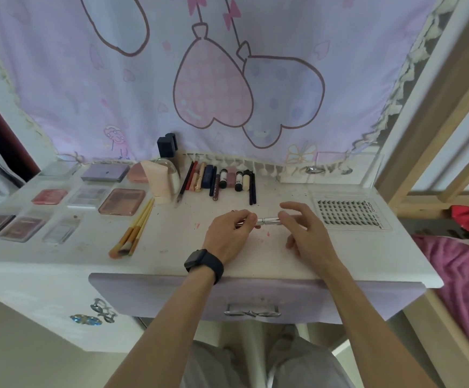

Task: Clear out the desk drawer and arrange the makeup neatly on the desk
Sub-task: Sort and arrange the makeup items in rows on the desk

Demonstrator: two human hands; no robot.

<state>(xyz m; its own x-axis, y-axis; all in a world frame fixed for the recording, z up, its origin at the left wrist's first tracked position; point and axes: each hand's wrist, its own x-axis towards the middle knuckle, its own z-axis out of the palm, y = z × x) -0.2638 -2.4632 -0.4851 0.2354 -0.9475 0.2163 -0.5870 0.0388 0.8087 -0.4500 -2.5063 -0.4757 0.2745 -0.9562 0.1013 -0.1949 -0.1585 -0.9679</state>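
Note:
My left hand (pixel 231 233) and my right hand (pixel 304 228) meet over the middle of the white desk (pixel 171 247). Together they hold a small silver metal tool (pixel 268 220), each pinching one end. What kind of tool it is I cannot tell. The lilac drawer (pixel 157 295) below the desk edge is closed, its handle (pixel 251 312) toward me. Laid out on the desk are several eyeshadow palettes (pixel 122 201) at left, a few brushes (pixel 135 229), a row of pencils and lipsticks (pixel 222 180) at the back, and a tray of false lashes (pixel 349 215) at right.
A pink sponge holder (pixel 162 177) and a dark bottle (pixel 167 145) stand at the back centre. A lilac balloon-print cloth (pixel 213 79) hangs behind the desk. A wooden bed frame (pixel 437 135) and pink bedding (pixel 462 270) lie to the right.

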